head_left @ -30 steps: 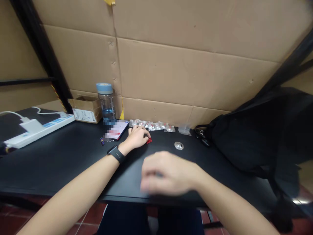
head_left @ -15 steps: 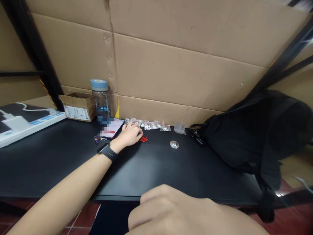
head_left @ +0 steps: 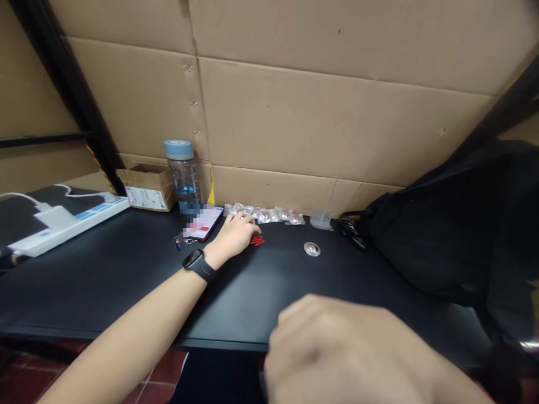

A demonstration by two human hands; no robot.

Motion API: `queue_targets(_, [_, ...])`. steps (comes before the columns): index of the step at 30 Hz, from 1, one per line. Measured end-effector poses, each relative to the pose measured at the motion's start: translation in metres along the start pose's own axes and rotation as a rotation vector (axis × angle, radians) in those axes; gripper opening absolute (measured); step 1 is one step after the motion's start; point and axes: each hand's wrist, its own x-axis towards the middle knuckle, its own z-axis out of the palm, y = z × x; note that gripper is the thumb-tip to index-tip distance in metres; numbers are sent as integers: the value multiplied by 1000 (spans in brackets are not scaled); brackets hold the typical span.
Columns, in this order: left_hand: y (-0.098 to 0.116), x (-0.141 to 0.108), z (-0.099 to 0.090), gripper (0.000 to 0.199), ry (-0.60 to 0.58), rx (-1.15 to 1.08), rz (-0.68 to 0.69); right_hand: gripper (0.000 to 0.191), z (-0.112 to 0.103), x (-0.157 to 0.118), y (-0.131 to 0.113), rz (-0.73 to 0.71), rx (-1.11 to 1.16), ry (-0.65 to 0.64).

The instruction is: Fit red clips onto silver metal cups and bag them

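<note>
My left hand [head_left: 238, 234], with a black watch [head_left: 199, 265] on its wrist, reaches to the back of the table. Its fingers are bent and apart, close to the row of small clear packets [head_left: 263, 216] that hold silver and red pieces. Just right of its thumb lies a bunched red cord [head_left: 257, 240]; I cannot tell whether they touch. A round clear piece with a silver dome [head_left: 312, 249] rests on the table farther right. Blurred and close to the camera, my right hand [head_left: 337, 350] is curled into a fist at the front edge, its fingertips hidden.
On the black table [head_left: 261, 303] stand a water bottle [head_left: 183, 174] and a small cardboard box [head_left: 149, 188]. A phone [head_left: 207, 222] lies left of my left hand. At far left is a power strip [head_left: 80, 227]. A clear bag [head_left: 321, 220] and black backpack [head_left: 446, 224] are right.
The view has shifted, so the table's contents appear slightly farther right or left-to-right displaced. My left hand stays by the packets and cord. My right fist has shifted right and is more blurred.
</note>
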Motion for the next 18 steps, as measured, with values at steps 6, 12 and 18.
queue_targets(6, [-3, 0, 4, 34, -18, -24, 11, 39, -41, -53, 151, 481, -8, 362])
queue_targets(12, [-10, 1, 8, 38, -56, -20, 5, 24, -38, -115, 255, 756, -186, 574])
queue_targets(18, [-16, 5, 8, 29, -80, 24, -71, 33, -29, -109, 247, 763, -253, 600])
